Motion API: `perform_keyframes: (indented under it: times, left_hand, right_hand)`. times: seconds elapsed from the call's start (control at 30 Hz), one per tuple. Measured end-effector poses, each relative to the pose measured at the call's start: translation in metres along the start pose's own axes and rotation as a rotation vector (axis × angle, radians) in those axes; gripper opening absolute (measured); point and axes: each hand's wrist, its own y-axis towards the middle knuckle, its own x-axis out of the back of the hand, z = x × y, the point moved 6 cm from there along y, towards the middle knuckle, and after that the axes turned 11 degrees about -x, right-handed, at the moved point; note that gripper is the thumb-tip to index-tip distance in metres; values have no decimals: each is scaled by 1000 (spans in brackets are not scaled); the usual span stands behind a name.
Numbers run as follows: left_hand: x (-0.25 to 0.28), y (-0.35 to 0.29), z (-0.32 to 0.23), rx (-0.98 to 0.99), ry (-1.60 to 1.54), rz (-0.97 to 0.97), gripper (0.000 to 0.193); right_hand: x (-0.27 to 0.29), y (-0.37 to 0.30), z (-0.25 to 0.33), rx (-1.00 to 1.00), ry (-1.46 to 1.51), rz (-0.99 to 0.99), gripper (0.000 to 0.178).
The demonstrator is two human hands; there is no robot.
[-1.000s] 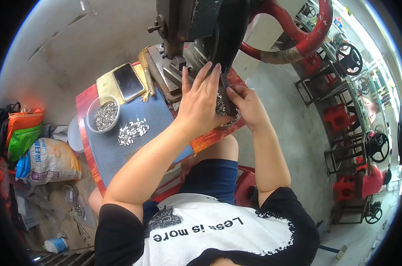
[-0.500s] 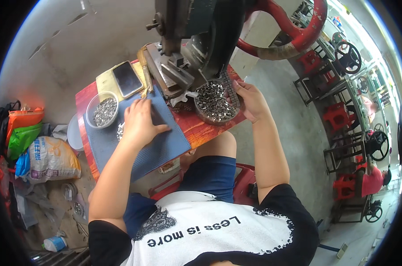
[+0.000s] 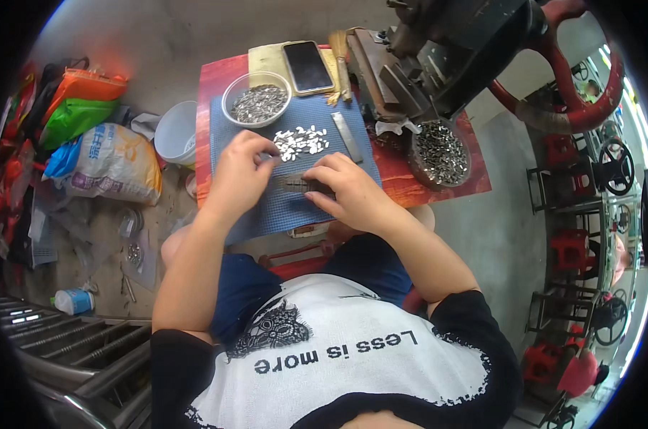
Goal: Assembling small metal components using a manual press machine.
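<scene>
Below, blue mat (image 3: pixel 270 211) on red table (image 3: pixel 397 171), grey floor (image 3: pixel 490 229); right hand (image 3: pixel 352 189) tight on dark strip (image 3: pixel 292 184), left hand (image 3: pixel 237 171) curled, contents unclear.

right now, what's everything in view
Table: 1, red, centre
Mat: 1, blue, on table
Smartphone: 1, black, table's far side
Brush: 1, tan, beside smartphone
Tubs: 2, clear, on table
Loose pieces: many, silvery, on mat
Flat bar: 1, grey, on mat
Slotted strip: 1, dark, over mat
Press: 1, dark, upper right
Bucket: 1, white, left
Sack: 1, mostly white, left
Stools: several, red, right
Left hand: 1, bare, over mat
Right hand: 1, bare, on slotted strip
</scene>
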Motion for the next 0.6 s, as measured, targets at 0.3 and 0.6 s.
perform_keyframes:
  times: [0.3,0.6]
  left_hand:
    - [-19,-15,-5,-133,237,158,14]
    - [52,67,40,-115,384,-127,8]
  right_hand:
    - [-5,1,-5,-89,-6,27,25]
    - [-12,24,-7,-32,-117,-35,24]
